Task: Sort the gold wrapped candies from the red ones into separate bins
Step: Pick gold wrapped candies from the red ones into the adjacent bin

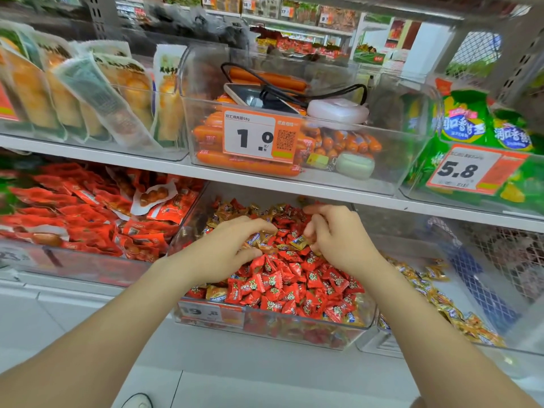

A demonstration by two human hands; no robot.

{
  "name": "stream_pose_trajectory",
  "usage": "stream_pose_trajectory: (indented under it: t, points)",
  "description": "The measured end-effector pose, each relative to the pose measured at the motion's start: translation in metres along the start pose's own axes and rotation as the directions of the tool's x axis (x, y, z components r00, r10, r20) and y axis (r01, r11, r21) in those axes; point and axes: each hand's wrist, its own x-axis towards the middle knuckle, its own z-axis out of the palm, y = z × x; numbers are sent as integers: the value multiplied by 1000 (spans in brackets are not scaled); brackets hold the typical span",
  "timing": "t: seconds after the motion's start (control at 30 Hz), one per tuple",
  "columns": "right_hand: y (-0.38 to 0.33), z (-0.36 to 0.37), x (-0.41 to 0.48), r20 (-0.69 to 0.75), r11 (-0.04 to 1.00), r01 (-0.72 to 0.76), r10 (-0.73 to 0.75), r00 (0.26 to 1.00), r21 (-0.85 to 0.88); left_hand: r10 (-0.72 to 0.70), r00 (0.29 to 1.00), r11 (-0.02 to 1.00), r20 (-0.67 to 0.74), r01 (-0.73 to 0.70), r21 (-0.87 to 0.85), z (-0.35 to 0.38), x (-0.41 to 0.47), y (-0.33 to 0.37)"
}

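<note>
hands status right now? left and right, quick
Left hand: fingers curled round a few gold candies on the pile.
Right hand: pinching one gold candy.

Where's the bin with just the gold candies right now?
In the head view's lower right, the gold bin sits directly right of the mixed candy bin.

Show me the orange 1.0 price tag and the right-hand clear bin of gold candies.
Orange 1.0 price tag (259,136): head view, printed centre.
Clear plastic gold-candy bin (382,344): head view, front wall.
</note>
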Motion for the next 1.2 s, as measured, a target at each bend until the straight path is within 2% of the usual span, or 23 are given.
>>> stream_pose_trajectory:
  t: [0.2,0.33,0.4,0.7,0.77,0.83,0.97,1.03,1.1,1.13,1.2]
  points:
    - [3,3,2,25,975,72,-69,997,-211,53,998,999,-25,-53,6,13,6,4]
    - [1,1,-2,285,940,137,-45,957,-312,27,998,999,-57,-26,28,13,10,3]
    - [1,-3,-3,341,932,146,-26,940,-332,-2,998,1000,-68,3,28,11,11,2]
    - [22,-1,4,245,851,142,-17,969,-506,-3,994,998,-111,9,55,18,10,2]
    - [21,1,5,224,877,131,-28,974,-462,-20,991,999,-136,25,41,16,10,3]
    - [17,1,3,202,935,116,-49,978,-334,-47,988,998,-149,52,27,13,10,5]
    - [5,-10,-2,103,984,107,-93,990,-142,-122,977,990,-174,109,-84,4,8,14]
    - [3,-12,-3,90,999,-14,9,996,48,-177,963,981,-202,156,-112,-3,6,17]
    - [1,-13,-2,111,946,-210,188,976,247,-256,940,965,-226,233,-120,-9,3,20]
    - [1,-14,-2,100,926,-266,248,964,268,-298,922,953,-247,273,-131,-11,1,20]
    - [2,-15,-2,27,953,-261,260,965,151,-363,887,930,-284,327,-168,-13,-3,21]
